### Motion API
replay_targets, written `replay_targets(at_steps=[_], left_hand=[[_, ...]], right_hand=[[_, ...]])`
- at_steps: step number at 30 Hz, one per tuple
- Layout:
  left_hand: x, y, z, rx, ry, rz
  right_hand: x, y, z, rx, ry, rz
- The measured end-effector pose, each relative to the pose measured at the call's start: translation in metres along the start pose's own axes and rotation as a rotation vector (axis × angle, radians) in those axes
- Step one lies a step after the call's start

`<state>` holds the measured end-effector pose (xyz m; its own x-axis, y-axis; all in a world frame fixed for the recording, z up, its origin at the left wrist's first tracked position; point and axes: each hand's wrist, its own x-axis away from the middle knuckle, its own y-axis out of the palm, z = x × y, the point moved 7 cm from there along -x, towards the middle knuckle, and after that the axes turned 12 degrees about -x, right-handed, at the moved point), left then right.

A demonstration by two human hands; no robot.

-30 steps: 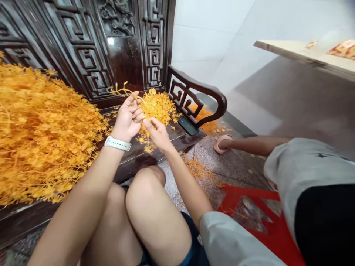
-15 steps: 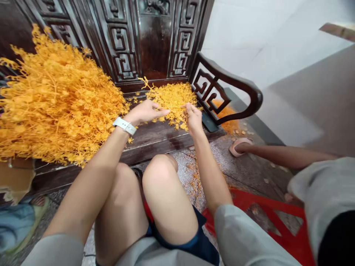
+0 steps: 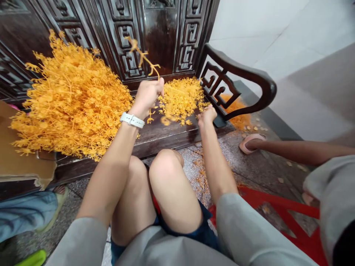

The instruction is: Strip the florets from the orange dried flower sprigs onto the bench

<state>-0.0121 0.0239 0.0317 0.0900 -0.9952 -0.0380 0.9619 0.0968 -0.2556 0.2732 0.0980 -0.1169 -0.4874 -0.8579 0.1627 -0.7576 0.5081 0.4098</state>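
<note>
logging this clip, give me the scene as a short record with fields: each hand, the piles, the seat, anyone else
left hand: left hand closed on a thin orange plastic flower sprig, raised above the seat
right hand: right hand low on the seat edge, fingers curled, by the small pile; whether it holds anything is unclear
big pile: large heap of orange plastic sprigs
small pile: small heap of orange plastic flower bits
seat: dark carved wooden bench
other person: bare leg in a pink slipper
</note>
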Motion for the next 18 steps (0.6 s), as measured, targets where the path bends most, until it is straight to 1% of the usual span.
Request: replay_targets(at_steps=[1, 2, 3, 4, 6, 8, 9, 10, 11, 12, 13, 14, 16, 17, 18], left_hand=[[-0.002, -0.006, 0.001, 0.090, -0.004, 0.014], [-0.004, -0.010, -0.001, 0.177, -0.013, 0.014], [-0.007, -0.013, -0.004, 0.257, -0.030, 0.006], [-0.009, -0.014, -0.008, 0.331, -0.055, -0.009], [-0.011, -0.014, -0.017, 0.466, -0.116, -0.046], [-0.013, -0.013, -0.022, 0.583, -0.171, -0.075], [-0.014, -0.014, -0.023, 0.629, -0.189, -0.077], [-0.014, -0.017, -0.022, 0.664, -0.197, -0.070], [-0.014, -0.019, -0.020, 0.690, -0.198, -0.058], [-0.014, -0.022, -0.018, 0.708, -0.194, -0.046], [-0.014, -0.024, -0.016, 0.723, -0.187, -0.035], [-0.014, -0.026, -0.014, 0.735, -0.182, -0.025], [-0.013, -0.027, -0.014, 0.751, -0.188, -0.012], [-0.012, -0.025, -0.015, 0.757, -0.201, -0.007], [-0.012, -0.023, -0.016, 0.764, -0.217, -0.002]], right_hand=[[0.008, -0.004, -0.005, 0.045, -0.009, -0.038], [0.021, -0.004, -0.010, 0.087, -0.005, -0.150], [0.039, -0.001, -0.015, 0.120, 0.016, -0.300], [0.062, 0.003, -0.021, 0.149, 0.042, -0.476], [0.113, 0.010, -0.039, 0.188, 0.104, -0.819], [0.155, 0.015, -0.061, 0.235, 0.162, -1.099], [0.167, 0.018, -0.071, 0.215, 0.177, -1.199], [0.170, 0.023, -0.080, 0.170, 0.169, -1.246], [0.164, 0.030, -0.086, 0.105, 0.140, -1.230], [0.150, 0.037, -0.088, 0.044, 0.096, -1.154], [0.129, 0.044, -0.084, 0.007, 0.044, -1.030], [0.105, 0.049, -0.076, 0.004, -0.005, -0.871], [0.060, 0.056, -0.048, 0.143, -0.044, -0.600], [0.041, 0.056, -0.032, 0.213, -0.043, -0.490], [0.028, 0.057, -0.018, 0.260, -0.028, -0.431]])
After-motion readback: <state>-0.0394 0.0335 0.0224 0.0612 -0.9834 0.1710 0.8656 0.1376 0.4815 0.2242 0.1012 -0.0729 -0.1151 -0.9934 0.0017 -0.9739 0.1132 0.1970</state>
